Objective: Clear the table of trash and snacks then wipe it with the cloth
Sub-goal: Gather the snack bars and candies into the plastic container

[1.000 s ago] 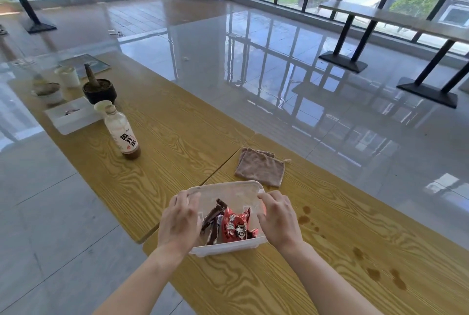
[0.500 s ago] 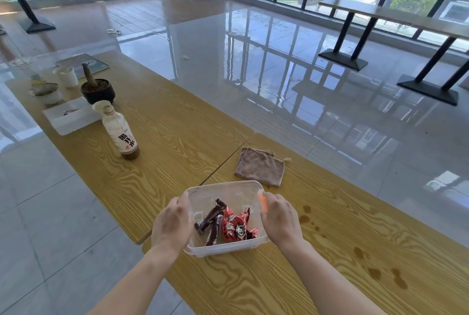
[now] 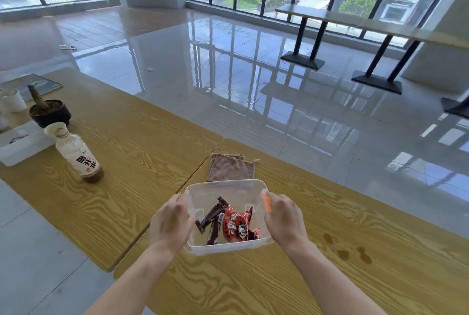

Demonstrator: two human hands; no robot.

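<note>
A clear plastic box point(image 3: 223, 187) sits near the front of the wooden table point(image 3: 291, 284). Inside it lie dark brown snack bars point(image 3: 210, 215) and a red snack packet point(image 3: 237, 226). My left hand point(image 3: 171, 223) grips the box's left wall and my right hand point(image 3: 285, 220) grips its right wall by an orange clip point(image 3: 266, 203). A folded brown cloth point(image 3: 229, 168) lies just beyond the box. Brown spill stains point(image 3: 347, 251) mark the wood to the right of my right hand.
A bottle with a little brown liquid point(image 3: 78, 157) stands on the left table section. Behind it are a small white cup point(image 3: 55, 130), a dark pot with a stump point(image 3: 49, 111), a white tray point(image 3: 19, 143) and a white cup point(image 3: 12, 100). Glossy floor lies beyond.
Both hands shifted from the box's top rim to its side walls. The view tilted up slightly; the box looks a little raised toward me.
</note>
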